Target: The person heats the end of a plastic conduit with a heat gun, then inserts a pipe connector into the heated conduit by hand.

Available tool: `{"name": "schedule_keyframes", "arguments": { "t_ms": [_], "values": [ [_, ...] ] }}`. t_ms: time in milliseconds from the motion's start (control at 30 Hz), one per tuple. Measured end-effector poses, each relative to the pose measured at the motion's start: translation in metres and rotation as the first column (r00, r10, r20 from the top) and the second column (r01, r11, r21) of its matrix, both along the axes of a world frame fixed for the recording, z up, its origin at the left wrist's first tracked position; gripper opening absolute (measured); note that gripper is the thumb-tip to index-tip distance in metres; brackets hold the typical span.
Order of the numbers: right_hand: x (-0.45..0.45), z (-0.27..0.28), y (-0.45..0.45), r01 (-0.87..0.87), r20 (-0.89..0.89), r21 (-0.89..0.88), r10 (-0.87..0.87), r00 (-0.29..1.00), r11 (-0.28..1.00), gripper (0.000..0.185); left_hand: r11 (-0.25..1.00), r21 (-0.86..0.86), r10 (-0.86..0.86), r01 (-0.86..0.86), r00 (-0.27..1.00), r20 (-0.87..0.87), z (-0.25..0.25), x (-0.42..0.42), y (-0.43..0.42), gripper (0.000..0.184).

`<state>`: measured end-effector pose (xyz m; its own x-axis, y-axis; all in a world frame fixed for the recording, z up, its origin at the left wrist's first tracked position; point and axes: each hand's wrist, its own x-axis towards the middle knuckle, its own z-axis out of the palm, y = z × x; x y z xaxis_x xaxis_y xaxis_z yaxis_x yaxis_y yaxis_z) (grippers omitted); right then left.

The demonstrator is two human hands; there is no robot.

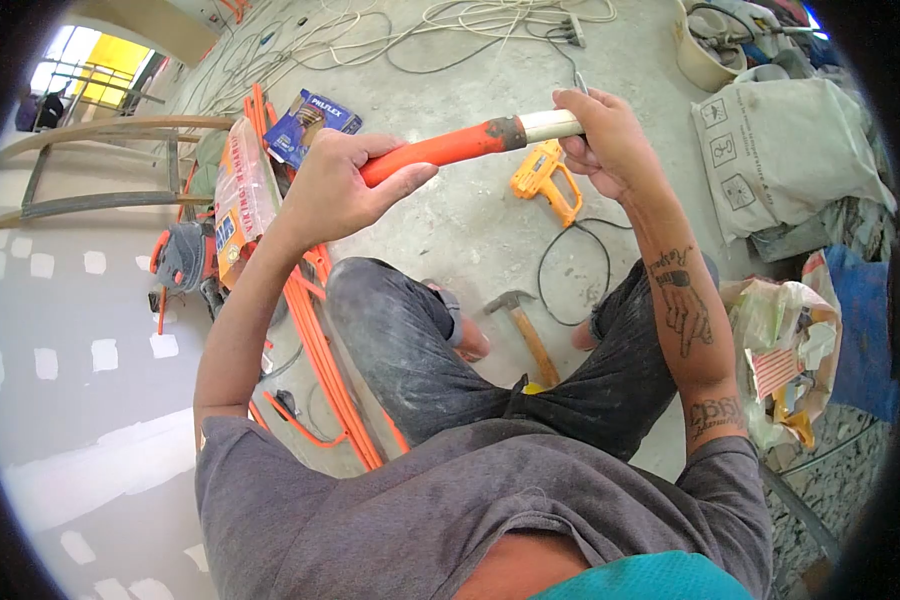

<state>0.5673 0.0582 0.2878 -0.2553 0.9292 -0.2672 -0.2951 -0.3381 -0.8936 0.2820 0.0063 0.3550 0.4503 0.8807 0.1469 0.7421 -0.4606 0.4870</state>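
Up in front of me, between both hands, is an orange plastic pipe [445, 148] with a dark, worn grey band and a whitish end piece [550, 125]. My left hand [355, 185] is closed around the orange part, thumb along its underside. The fingers of my right hand [605, 145] close on the whitish end; a thin silvery piece shows by the fingertips, too small to name. Below the pipe a yellow heat gun [545, 182] lies on the floor with its black cord. A claw hammer [530, 340] with a wooden handle rests between my feet.
Orange conduits [325, 350] run along the floor to my left, beside a blue box [310, 125], a printed sack [245, 190] and a grey-and-red tool [185, 258]. Loose cables [450, 30] spread ahead. On the right are a white sack [790, 150], a bucket [705, 55] and a rubbish bag [785, 350].
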Motion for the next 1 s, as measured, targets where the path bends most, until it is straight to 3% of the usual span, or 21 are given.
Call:
{"name": "schedule_keyframes", "arguments": {
  "t_ms": [233, 300, 500, 833, 933, 1000],
  "values": [
    [0.0, -0.0018, -0.0004, -0.001, -0.032, -0.012, 0.001, 0.999, 1.0, 0.017, 1.0, 0.008, -0.013, 0.013, 0.999, 0.042, 0.0022, 0.0024, -0.0004, 0.03],
    [-0.0001, -0.0001, -0.0011, 0.001, -0.021, -0.012, -0.001, 1.0, 1.0, 0.018, 0.999, -0.041, 0.001, -0.002, 1.0, -0.032, 0.006, 0.0022, -0.0002, 0.03],
    [0.0004, -0.0003, -0.0015, -0.006, 0.003, -0.004, 0.006, 1.0, 1.0, 0.017, 0.998, -0.066, -0.012, 0.01, 1.0, -0.028, 0.0073, 0.0037, -0.0009, 0.028],
    [-0.0003, -0.0005, -0.001, -0.013, -0.019, -0.003, 0.013, 1.0, 1.0, 0.017, 1.0, -0.005, -0.02, 0.021, 0.999, 0.038, 0.0017, 0.0033, 0.0018, 0.031],
    [-0.0003, -0.0043, 0.0014, -0.008, -0.018, -0.006, 0.008, 1.0, 1.0, 0.017, 0.999, -0.054, -0.008, 0.007, 0.999, -0.033, 0.0049, 0.0038, 0.0015, 0.029],
    [-0.0009, -0.0029, 0.0008, -0.003, -0.016, -0.008, 0.003, 1.0, 1.0, 0.017, 1.0, -0.011, -0.005, 0.005, 1.0, 0.028, 0.0007, 0.004, 0.0023, 0.031]
  ]
}}
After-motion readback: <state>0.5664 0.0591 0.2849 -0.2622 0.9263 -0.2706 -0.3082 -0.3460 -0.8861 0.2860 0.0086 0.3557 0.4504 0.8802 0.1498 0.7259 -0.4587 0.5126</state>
